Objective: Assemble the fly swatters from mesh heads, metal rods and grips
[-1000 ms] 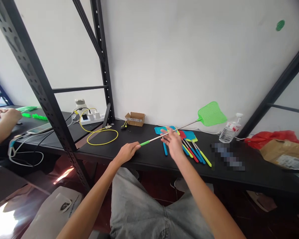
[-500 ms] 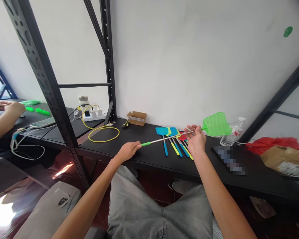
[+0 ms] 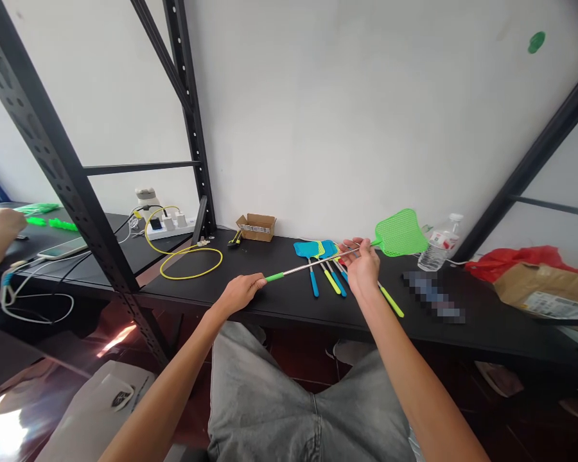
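A green fly swatter (image 3: 401,233) with a long metal rod stretches between my hands above the desk. My left hand (image 3: 242,292) is closed around the green handle end. My right hand (image 3: 362,264) is closed on the rod just below the mesh head, its palm turned up. Beneath and behind the rod, several fly swatters lie on the desk; a blue swatter (image 3: 307,249) is at their left. A yellow-green handle (image 3: 391,301) sticks out to the right of my right wrist. Part of this group is hidden behind my right hand.
A small cardboard box (image 3: 256,228) and a yellow cable (image 3: 191,264) are at the left. On the right stand a plastic bottle (image 3: 442,244), a red bag (image 3: 520,262) and a brown package (image 3: 549,295). Shelf posts (image 3: 183,83) frame the desk. Another person's hand (image 3: 2,226) shows far left.
The view has shifted slightly, so most things sit further left. Both hands still hold the green swatter. A yellow-green handle now shows to the right of my right wrist, apart from the others.
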The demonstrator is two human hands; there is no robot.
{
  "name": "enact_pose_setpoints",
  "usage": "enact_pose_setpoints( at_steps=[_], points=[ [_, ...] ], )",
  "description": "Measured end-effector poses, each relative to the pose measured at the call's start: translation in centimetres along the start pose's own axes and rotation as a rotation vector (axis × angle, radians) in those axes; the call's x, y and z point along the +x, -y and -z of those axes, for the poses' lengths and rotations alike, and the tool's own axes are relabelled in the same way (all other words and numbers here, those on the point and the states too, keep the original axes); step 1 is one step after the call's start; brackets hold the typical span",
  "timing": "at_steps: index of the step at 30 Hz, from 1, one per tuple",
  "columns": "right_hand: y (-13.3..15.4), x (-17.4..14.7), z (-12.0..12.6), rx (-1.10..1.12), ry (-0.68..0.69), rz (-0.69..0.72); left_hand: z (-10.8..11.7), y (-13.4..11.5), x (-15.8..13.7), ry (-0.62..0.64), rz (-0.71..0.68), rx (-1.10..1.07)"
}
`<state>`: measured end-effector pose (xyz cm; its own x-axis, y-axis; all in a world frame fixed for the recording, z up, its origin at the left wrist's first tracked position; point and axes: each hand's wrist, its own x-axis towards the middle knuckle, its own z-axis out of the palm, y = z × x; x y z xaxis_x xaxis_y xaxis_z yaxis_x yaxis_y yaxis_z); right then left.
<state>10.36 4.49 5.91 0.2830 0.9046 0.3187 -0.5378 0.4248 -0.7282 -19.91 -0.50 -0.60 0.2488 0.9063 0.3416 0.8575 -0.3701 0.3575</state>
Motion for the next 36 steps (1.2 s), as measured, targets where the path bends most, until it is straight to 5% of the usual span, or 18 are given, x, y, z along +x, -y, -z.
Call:
enact_pose_setpoints(
  at_steps=[15,27,30,36],
  points=[
    [-7.4,-7.0,-3.6,-0.216,0.249,-0.139,0.3,-0.3,0.1,0.028,-0.001,0.003],
    [-7.0,-6.9,-3.7,-0.195,0.312,-0.241,0.3,-0.1,0.4,0.032,-0.013,-0.050],
    [-6.7,-6.2,-3.3,-0.035,0.245,-0.298,0.2,0.0,0.4,0.026,0.000,-0.063],
    [-5.6,-3.3,-1.9,0.300,-0.109,-0.304,0.0,0.2,0.4,0.042,0.011,-0.040]
  ],
)
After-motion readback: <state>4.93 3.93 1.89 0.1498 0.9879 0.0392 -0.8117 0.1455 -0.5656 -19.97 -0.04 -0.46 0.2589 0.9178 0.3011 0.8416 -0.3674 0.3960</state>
